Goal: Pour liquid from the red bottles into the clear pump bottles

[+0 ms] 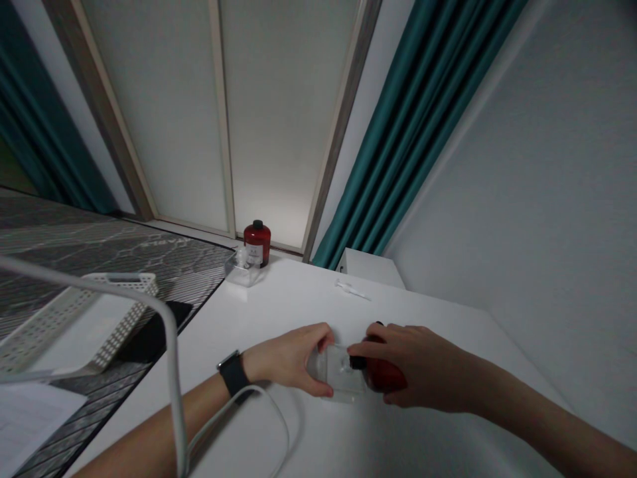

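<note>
My right hand [405, 365] is wrapped round a dark red bottle [382, 376] with a black neck. The bottle is tipped on its side, its neck pointing left over a clear plastic box [341, 373]. Fingers and thumb of my left hand [303, 362] close on the left side of that box, which is at the white table [239, 425]. Whether any liquid passes from the bottle cannot be made out. Part of the bottle is hidden behind my right hand. Beyond my hands, a white pump dispenser [353, 290] lies flat on the table.
Another red bottle [257, 242] with a black cap stands at the far left table corner, behind a clear box [243, 269] holding a clear item. A white cable [172, 345] arches across the left foreground. Left of the table are a perforated white basket [124, 312] and papers [40, 425].
</note>
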### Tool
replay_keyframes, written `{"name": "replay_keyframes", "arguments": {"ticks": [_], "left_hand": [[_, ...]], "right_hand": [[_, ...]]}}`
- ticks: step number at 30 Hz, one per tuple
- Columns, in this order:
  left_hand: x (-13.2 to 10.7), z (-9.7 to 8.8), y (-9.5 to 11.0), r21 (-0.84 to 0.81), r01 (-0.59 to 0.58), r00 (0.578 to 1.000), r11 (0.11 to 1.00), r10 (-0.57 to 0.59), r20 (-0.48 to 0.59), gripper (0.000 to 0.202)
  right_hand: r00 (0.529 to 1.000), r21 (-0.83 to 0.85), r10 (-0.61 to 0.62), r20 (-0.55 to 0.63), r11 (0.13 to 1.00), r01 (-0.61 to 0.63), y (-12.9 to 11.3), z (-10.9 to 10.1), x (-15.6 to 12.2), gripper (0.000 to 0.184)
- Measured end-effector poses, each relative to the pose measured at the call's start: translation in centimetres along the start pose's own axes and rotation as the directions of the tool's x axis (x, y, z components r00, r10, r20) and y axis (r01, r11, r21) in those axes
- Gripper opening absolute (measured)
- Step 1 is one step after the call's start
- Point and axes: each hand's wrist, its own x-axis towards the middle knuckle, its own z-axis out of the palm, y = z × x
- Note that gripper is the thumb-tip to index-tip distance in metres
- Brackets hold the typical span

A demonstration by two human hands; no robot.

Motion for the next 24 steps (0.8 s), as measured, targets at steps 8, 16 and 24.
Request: {"name": "replay_keyframes", "arguments": {"ticks": [8,16,24], "left_hand": [[0.01,-0.05,-0.04,0.001,0.0,1.0,1.0,0.0,0.009,0.056],[0.0,0.0,-0.01,0.004,-0.002,1.0,1.0,0.003,-0.005,0.054],[0.03,-0.07,0.06,0.006,-0.003,1.0,1.0,0.002,0.007,0.055]], "right_hand": [[1.0,-0.022,-0.003,-0.008,1.0,0.003,-0.02,-0.14,0.04,0.071],[1.0,-0.019,-0.006,-0.006,1.0,0.005,-0.01,-0.09,0.05,0.07],[1.0,-0.016,-0.008,-0.017,1.0,0.008,0.11,0.08,0.08,0.071]]}}
